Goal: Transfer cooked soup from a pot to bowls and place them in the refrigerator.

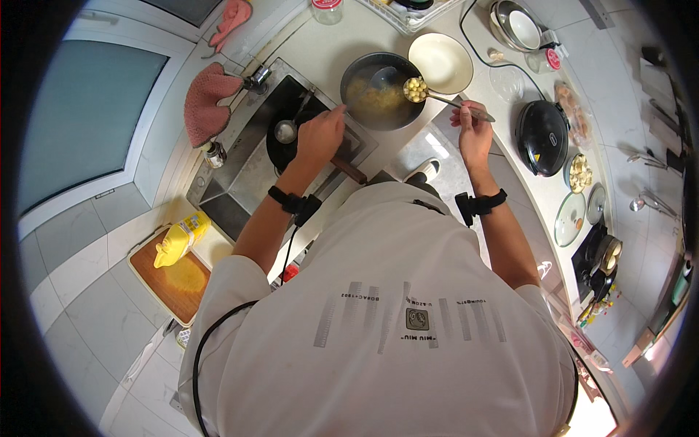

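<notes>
My right hand [474,134] grips the handle of a metal spoon [453,102]. Small round pale-yellow pieces [416,89] fill its bowl, which is over the right rim of a dark pot [357,117]. Inside the pot is cloudy liquid with yellowish contents [377,101], and a rounded dark shape shows near its far side. My left hand [322,134] is at the pot's left edge, fingers bent; whether they grip the rim is hidden. Touching or close to the pot on the far right stands a cream bowl [441,63], with nothing visible in it.
Left lies a sink [246,180] holding a dark pan with a wooden handle [348,170] and a ladle [285,131]. On the right counter are a black electric appliance [542,138], a bowl of pale pieces [579,173] and a glass lid [569,219]. A cable [475,46] crosses the counter.
</notes>
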A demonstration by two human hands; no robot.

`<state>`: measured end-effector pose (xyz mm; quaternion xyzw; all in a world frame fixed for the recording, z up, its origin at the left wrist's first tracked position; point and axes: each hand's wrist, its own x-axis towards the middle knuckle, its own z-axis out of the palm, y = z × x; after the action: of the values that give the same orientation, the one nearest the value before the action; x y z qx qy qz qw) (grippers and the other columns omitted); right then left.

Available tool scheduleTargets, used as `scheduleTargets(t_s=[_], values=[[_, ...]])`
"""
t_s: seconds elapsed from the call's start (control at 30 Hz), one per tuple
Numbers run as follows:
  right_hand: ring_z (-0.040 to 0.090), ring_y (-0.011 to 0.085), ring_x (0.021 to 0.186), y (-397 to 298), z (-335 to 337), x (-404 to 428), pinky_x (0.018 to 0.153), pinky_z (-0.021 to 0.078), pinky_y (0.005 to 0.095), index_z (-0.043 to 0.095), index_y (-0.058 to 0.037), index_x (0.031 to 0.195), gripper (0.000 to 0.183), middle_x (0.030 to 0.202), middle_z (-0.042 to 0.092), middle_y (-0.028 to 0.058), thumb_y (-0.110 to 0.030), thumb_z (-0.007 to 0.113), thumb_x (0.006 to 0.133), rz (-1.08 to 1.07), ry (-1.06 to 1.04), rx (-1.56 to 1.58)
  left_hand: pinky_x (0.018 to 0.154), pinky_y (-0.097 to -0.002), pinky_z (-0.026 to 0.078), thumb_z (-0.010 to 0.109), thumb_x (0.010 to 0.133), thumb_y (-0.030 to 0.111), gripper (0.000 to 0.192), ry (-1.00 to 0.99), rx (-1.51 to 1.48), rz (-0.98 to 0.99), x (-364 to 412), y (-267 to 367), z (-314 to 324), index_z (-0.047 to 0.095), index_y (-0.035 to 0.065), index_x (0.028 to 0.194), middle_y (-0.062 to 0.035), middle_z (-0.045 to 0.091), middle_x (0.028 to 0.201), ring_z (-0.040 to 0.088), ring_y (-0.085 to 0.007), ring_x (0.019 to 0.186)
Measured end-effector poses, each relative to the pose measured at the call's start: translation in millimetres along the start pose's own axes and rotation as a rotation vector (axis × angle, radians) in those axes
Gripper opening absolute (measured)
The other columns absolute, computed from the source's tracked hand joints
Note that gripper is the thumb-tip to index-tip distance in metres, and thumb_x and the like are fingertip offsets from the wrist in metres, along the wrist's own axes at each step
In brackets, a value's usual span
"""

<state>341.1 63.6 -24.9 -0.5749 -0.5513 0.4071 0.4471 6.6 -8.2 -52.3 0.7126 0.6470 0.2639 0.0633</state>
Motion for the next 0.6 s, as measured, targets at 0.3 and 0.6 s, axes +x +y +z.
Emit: scheduleTargets(t_s=[0.3,0.6], values=[[0.066,0.0175,0.078,-6,0,-3,0.071,0.0551,0.0299,0.059,0.0013,0.112,0.017,0.093,0.069,0.0132,-0.014,0.057,0.105,0.024,0.009,0.043,0.071,-0.0465,0.055,0.058,0.097,0.02,0.026,-0.184,-0.295,-0.226,1,3,3,0.074,0.0077,0.114,-0.0188,0.072,0.09,0.068,-0.0391,0.079],[0.066,0.0172,0.077,2,1,-2,0.07,0.055,0.0299,0.059,0.0009,0.113,0.019,0.092,0.069,0.0126,-0.016,0.057,0.105,0.012,-0.002,0.038,0.074,-0.0456,0.055,0.057,0.099,0.021,0.026,-0.113,-0.27,-0.189,1,4,-21,0.072,0.0075,0.115,-0.0193,0.072,0.097,0.068,-0.039,0.086]])
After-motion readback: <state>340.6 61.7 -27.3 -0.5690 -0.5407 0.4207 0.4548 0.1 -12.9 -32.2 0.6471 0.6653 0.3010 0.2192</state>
